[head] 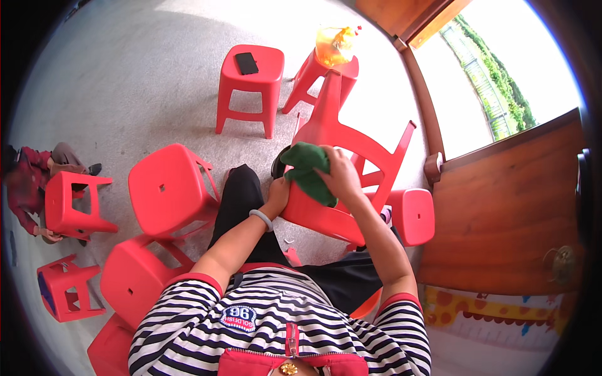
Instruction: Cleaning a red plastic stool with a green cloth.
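In front of me a red plastic stool (360, 136) is tipped over, its legs pointing away from my body. My right hand (342, 173) holds a bunched green cloth (308, 171) against the stool's side. At the stool's left edge, my left hand (278, 193) is closed on the plastic, its fingertips partly hidden by the cloth and the stool. A dark rounded object (279, 163) shows just beyond my left hand, mostly covered by the stool; I cannot tell what it is.
Red stools stand at left (164, 188), lower left (131, 282) and right (418, 216). Farther off, one stool carries a black phone (247, 63), another a plastic container of orange-yellow things (336, 44). A person (33, 183) handles a stool at far left. A wooden door (503, 211) is right.
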Available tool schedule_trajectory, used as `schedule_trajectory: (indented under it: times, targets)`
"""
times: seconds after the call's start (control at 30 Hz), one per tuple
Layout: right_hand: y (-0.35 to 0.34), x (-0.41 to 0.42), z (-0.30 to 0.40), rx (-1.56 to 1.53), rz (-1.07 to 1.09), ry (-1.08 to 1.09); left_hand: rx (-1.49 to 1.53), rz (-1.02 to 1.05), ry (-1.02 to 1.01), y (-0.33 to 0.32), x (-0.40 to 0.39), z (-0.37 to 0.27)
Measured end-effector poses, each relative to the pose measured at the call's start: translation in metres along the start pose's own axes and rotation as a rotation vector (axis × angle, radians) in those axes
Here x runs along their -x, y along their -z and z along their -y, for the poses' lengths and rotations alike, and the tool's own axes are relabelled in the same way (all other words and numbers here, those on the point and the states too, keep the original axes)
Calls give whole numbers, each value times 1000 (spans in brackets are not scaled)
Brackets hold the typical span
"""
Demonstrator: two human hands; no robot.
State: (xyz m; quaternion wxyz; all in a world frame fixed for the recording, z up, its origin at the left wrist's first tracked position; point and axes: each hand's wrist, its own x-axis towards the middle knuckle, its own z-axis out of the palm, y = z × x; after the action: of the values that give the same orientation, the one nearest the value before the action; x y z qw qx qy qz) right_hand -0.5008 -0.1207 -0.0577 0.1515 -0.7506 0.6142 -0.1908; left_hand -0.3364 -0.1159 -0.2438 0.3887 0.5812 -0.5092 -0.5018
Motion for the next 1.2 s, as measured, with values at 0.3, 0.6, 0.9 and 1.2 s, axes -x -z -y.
schedule_trajectory:
  times: [0.3, 0.6, 0.9, 1.2]
  targets:
    - [57, -49, 24, 109, -397, -86, -11, 4, 17, 0, -5, 6]
    - [-31, -121, 5, 386, -235, 27, 135, 78, 22, 10, 4, -8]
    - [-1, -234, -58, 313, -341, -20, 151, 67, 62, -5, 1, 1]
    - [2, -132, -20, 377, -134, 69, 139, 76, 102, 4, 3, 0]
